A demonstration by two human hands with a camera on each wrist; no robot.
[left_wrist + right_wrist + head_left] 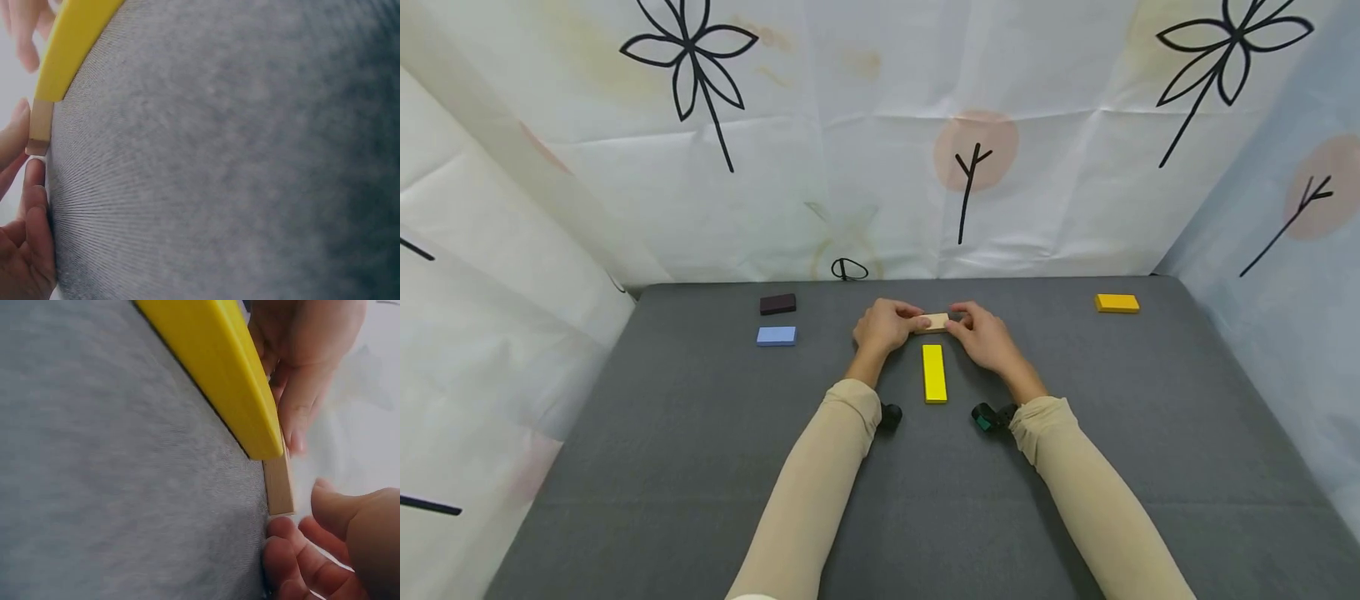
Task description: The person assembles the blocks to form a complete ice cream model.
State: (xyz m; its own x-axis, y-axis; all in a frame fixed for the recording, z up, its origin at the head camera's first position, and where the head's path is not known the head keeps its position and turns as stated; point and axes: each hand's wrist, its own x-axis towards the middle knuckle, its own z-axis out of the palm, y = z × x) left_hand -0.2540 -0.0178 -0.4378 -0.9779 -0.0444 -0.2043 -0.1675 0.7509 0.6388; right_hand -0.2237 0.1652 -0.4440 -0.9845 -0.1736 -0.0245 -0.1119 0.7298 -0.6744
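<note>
A pale wooden block (935,322) lies crosswise at the far middle of the table, between both hands. The left hand (886,326) holds its left end, with the thumb on its upper face and fingers curled at the end in the left wrist view. At its right end is the right hand (987,335), thumb and fingers apart around the corner; in the right wrist view the thumb (334,506) stands off the block and a fingertip sits right at its end. Just nearer the person, a long yellow block (934,374) lies lengthwise, pointing toward the wooden one.
To the left lie a dark brown block (778,304) and a light blue block (777,336), one behind the other. An orange-yellow block (1117,303) is at the far right. Printed fabric walls (865,150) rise behind and beside the grey table (700,467).
</note>
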